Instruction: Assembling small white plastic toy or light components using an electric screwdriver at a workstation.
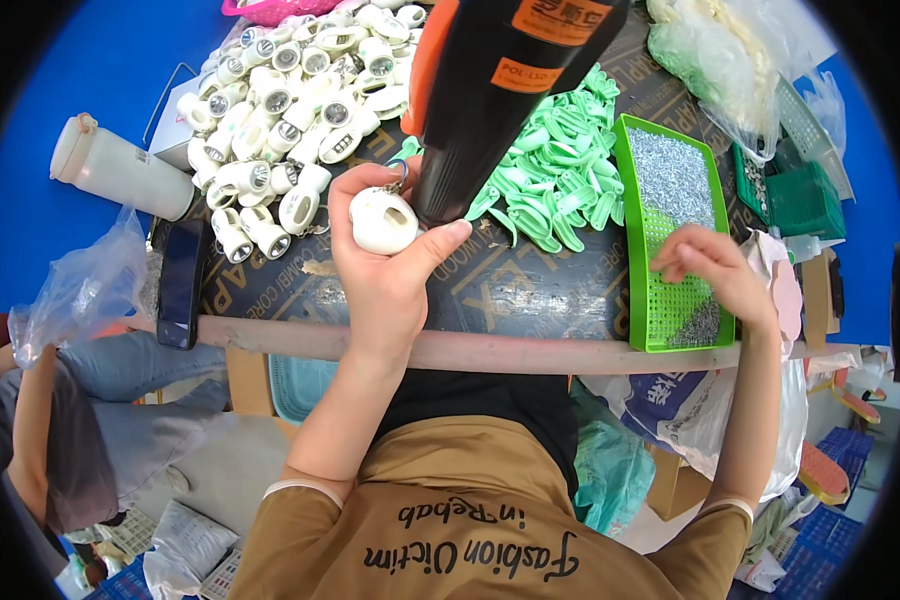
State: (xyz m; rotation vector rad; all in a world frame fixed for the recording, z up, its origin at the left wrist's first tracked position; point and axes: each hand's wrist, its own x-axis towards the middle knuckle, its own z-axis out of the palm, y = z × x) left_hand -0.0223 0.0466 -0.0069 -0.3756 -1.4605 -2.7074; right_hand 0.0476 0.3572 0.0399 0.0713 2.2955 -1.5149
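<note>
My left hand (pixel 382 295) is closed around a small white keychain flashlight (pixel 381 224), with an oval opening in its shell facing up. A metal ring (pixel 398 172) sticks out at its far end. Just beside it, the tip of a black and orange electric screwdriver (pixel 495 110) comes down close to my left fingers; whether it touches the flashlight I cannot tell. My right hand (pixel 720 275) hovers over a bright green perforated tray (pixel 625 250), fingers curled together; anything between the fingertips is too small to see. Small silvery screws (pixel 675 175) fill the tray's far part, with darker screws (pixel 698 325) at its near corner.
White flashlights (pixel 280 110) are heaped at the far left, mint-green plastic levers (pixel 560 170) behind the screwdriver. A white bottle (pixel 120 165), phone (pixel 181 285) and plastic bag (pixel 80 280) lie at the left. Green containers (pixel 805 205) stand at the right. Another person's arm (pixel 32 430) shows at lower left.
</note>
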